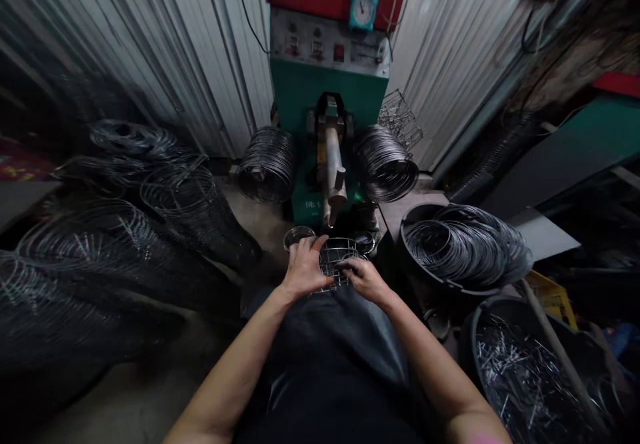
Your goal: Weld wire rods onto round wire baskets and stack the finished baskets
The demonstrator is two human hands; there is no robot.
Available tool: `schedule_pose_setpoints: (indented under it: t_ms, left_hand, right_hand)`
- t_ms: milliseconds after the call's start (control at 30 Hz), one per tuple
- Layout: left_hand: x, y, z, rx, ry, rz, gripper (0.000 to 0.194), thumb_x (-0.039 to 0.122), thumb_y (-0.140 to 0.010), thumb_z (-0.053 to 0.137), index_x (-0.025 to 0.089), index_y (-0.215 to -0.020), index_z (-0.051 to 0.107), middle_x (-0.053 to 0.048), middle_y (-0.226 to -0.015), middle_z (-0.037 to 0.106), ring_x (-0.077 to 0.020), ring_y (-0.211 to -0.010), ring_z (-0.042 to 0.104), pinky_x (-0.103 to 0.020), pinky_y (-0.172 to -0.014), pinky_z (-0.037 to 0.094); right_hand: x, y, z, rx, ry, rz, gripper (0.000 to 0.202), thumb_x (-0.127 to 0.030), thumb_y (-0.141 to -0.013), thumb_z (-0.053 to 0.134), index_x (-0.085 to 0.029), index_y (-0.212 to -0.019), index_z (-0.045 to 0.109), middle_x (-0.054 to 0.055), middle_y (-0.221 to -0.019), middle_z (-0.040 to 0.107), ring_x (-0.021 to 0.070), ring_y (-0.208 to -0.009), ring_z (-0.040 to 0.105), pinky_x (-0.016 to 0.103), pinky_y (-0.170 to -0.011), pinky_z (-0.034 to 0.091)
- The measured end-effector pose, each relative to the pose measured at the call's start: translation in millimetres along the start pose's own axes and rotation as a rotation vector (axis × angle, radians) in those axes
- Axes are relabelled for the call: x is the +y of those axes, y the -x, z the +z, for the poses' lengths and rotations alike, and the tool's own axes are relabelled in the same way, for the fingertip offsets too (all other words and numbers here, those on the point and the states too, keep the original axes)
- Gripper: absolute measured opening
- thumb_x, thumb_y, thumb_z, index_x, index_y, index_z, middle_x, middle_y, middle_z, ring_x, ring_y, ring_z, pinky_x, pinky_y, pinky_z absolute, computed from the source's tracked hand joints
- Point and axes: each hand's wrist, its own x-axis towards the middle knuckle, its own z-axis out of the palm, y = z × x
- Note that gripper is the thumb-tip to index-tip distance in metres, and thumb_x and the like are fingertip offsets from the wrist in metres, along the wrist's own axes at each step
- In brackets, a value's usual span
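Both hands — left hand [303,267], right hand [367,277] — grip the wire basket [336,261] below the welder arm [333,177] — positioning step; next needs joint aligned under its tip.

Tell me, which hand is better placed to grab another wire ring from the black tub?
Probably the right hand. It rests on the wire basket on the same side as the tub of wire rings. The left hand grips the basket's far side and would have to cross over.
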Motion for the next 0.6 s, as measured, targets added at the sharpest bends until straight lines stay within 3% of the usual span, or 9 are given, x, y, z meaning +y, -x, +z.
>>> schedule_pose_setpoints:
  t_ms: [267,367,600]
  left_hand:
    - [1.6,-1.3,-1.1,-0.025,0.039,-0.039,0.085,0.029,-0.05,0.074,0.021,-0.127,0.04,-0.011,-0.123,0.047,-0.0321,-0.118,0.039,-0.046,-0.1,0.03]
    - [1.7,-1.6,-0.4,-0.05,0.054,-0.046,0.085,0.029,-0.049,0.074,0.022,-0.127,0.04,-0.01,-0.123,0.046,-0.0323,-0.118,0.039,-0.046,-0.1,0.031]
    - [-2.4,-3.5,1.8,-0.056,0.053,-0.057,0.086,0.031,-0.05,0.075,0.021,-0.127,0.04,-0.011,-0.123,0.047,-0.0318,-0.118,0.04,-0.044,-0.1,0.032]
  right_hand:
    - [0.2,7.9,-5.0,-0.045,-0.004,-0.059,0.032,-0.016,-0.079,0.052,-0.021,-0.109,0.064,0.008,-0.108,0.064,0.02,-0.099,0.061,0.035,-0.086,0.048]
    - [-1.7,8.5,-6.3,-0.063,-0.004,-0.075,0.033,-0.018,-0.075,0.06,-0.021,-0.108,0.064,0.007,-0.103,0.065,0.0202,-0.095,0.062,0.033,-0.083,0.049]
    - [5.2,5.9,1.8,-0.021,-0.002,-0.12,0.021,-0.019,-0.082,0.055,-0.021,-0.099,0.067,0.006,-0.092,0.067,0.0177,-0.085,0.063,0.03,-0.076,0.05]
